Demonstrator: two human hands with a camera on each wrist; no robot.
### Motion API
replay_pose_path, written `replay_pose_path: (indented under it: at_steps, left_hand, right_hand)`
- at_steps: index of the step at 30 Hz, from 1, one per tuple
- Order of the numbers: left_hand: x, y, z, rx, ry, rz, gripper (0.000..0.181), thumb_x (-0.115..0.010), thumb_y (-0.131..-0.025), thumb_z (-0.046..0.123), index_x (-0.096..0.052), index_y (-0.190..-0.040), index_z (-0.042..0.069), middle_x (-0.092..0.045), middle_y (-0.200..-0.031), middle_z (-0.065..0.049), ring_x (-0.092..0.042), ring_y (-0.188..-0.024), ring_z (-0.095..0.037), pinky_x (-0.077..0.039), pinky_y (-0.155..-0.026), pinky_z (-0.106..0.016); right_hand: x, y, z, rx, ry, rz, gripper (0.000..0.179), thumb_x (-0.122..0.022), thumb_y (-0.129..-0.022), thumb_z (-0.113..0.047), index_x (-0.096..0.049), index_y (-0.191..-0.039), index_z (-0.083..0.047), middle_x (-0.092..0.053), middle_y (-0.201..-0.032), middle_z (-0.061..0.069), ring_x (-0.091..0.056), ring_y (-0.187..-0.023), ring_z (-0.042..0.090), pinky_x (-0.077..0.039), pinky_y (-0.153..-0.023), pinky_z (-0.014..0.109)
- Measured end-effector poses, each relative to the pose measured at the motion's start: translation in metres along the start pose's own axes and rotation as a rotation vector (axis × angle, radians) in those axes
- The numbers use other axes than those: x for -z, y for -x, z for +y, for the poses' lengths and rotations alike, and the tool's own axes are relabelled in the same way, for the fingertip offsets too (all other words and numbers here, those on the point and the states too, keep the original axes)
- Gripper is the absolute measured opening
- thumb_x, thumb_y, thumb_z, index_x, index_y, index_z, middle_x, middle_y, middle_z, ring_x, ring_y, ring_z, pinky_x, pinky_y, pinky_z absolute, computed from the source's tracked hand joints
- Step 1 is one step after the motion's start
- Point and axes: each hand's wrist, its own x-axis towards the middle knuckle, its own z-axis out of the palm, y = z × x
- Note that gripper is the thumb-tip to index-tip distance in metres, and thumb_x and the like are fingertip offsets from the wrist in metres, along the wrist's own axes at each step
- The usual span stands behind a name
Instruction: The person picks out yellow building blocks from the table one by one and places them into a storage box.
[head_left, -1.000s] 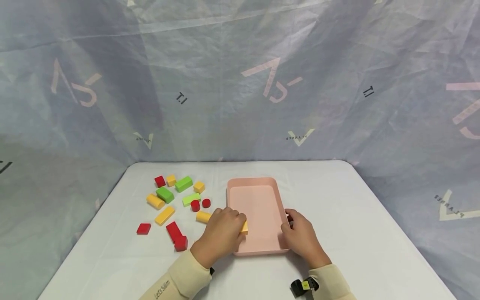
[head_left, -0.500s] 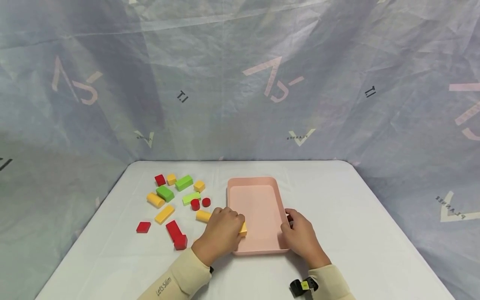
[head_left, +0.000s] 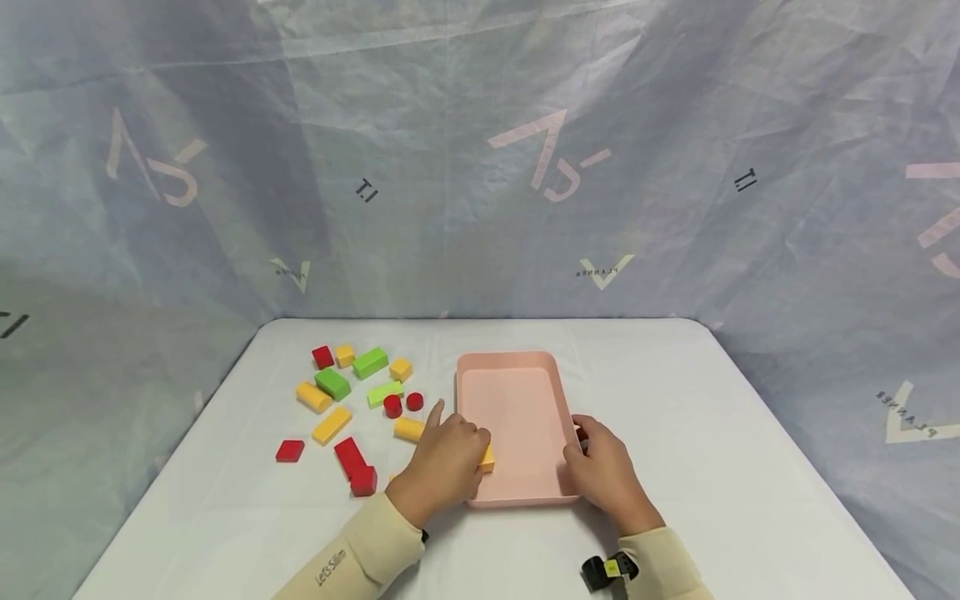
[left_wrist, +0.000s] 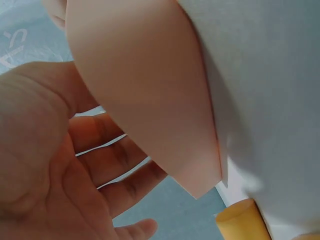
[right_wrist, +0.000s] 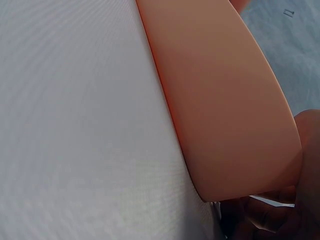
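A shallow pink tray [head_left: 517, 400] lies flat on the table. My left hand [head_left: 444, 458] reaches over its left wall near the front corner, holding a yellow block [head_left: 487, 459] inside the tray; fingers cover most of that block. One finger of this hand sticks up, away from the others. In the left wrist view the tray wall hides the fingertips. My right hand [head_left: 606, 473] grips the tray's right wall toward the front, thumb on the inner side. Beside the left hand lies a yellow cylinder [head_left: 408, 429], partly covered by it.
Left of the tray several toy blocks lie scattered, among them green blocks [head_left: 371, 363], a red cube [head_left: 364, 481], a red bar [head_left: 349, 457], a flat red square [head_left: 289, 451] and a yellow bar [head_left: 332, 425]. A fabric curtain [head_left: 480, 208] stands behind the white table [head_left: 712, 433].
One left-hand finger has lifted and straightened upward. The yellow block has shifted very slightly toward the front. The right hand keeps its hold on the tray.
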Motion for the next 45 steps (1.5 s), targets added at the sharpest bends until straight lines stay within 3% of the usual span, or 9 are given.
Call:
replay_pose_path:
  at_steps: [12,19,28,34,41,45]
  left_hand:
    - [0.001,0.000,0.000,-0.005,-0.020,-0.014,0.022,-0.086,-0.079,0.028,-0.071,-0.090,0.017,-0.064,-0.081,0.006,-0.065,-0.096,-0.022,-0.035,-0.115,-0.066]
    - [0.011,0.001,0.000,0.029,-0.019,0.058,0.034,-0.080,-0.083,0.041,-0.074,-0.102,0.013,-0.068,-0.100,-0.001,-0.063,-0.095,-0.023,-0.052,-0.092,-0.046]
    - [0.020,0.004,-0.007,0.078,-0.003,0.104,0.058,-0.081,-0.082,0.051,-0.071,-0.120,0.009,-0.066,-0.118,-0.007,-0.065,-0.099,-0.027,-0.054,-0.084,-0.046]
    - [0.027,0.004,-0.015,0.129,0.061,0.090,0.054,-0.078,-0.087,0.045,-0.070,-0.124,0.008,-0.066,-0.119,-0.008,-0.064,-0.104,-0.028,-0.054,-0.088,-0.047]
    - [0.032,0.004,-0.030,0.153,0.041,0.107,0.034,-0.075,-0.088,0.029,-0.074,-0.113,0.007,-0.070,-0.105,-0.007,-0.065,-0.088,-0.026,-0.055,-0.079,-0.044]
    - [0.033,0.004,-0.035,0.175,0.015,0.080,0.036,-0.074,-0.089,0.029,-0.073,-0.119,0.009,-0.070,-0.110,-0.007,-0.066,-0.092,-0.027,-0.055,-0.082,-0.046]
  right_hand:
    - [-0.001,-0.002,-0.001,-0.008,0.007,-0.001,0.048,-0.057,-0.096,-0.016,-0.057,-0.144,-0.006,-0.069,-0.113,0.008,-0.065,-0.094,0.019,-0.053,-0.082,0.037]
    - [0.000,-0.003,0.000,-0.010,0.011,-0.002,0.049,-0.056,-0.096,-0.017,-0.056,-0.144,-0.006,-0.068,-0.115,0.009,-0.064,-0.095,0.020,-0.053,-0.083,0.039]
    - [-0.001,-0.002,0.002,-0.010,0.001,0.001,0.048,-0.056,-0.095,-0.016,-0.058,-0.142,-0.007,-0.069,-0.112,0.008,-0.063,-0.092,0.019,-0.052,-0.082,0.037]
    - [-0.001,-0.002,0.003,-0.009,0.001,-0.003,0.049,-0.056,-0.095,-0.016,-0.057,-0.143,-0.006,-0.069,-0.112,0.008,-0.063,-0.092,0.019,-0.052,-0.081,0.036]
    - [-0.002,-0.002,0.003,0.003,0.020,0.006,0.048,-0.057,-0.095,-0.015,-0.057,-0.142,-0.006,-0.069,-0.113,0.009,-0.065,-0.095,0.020,-0.053,-0.082,0.038]
    - [-0.002,-0.001,0.002,0.007,0.019,0.008,0.048,-0.057,-0.095,-0.015,-0.058,-0.142,-0.005,-0.069,-0.112,0.010,-0.065,-0.095,0.020,-0.053,-0.081,0.038]
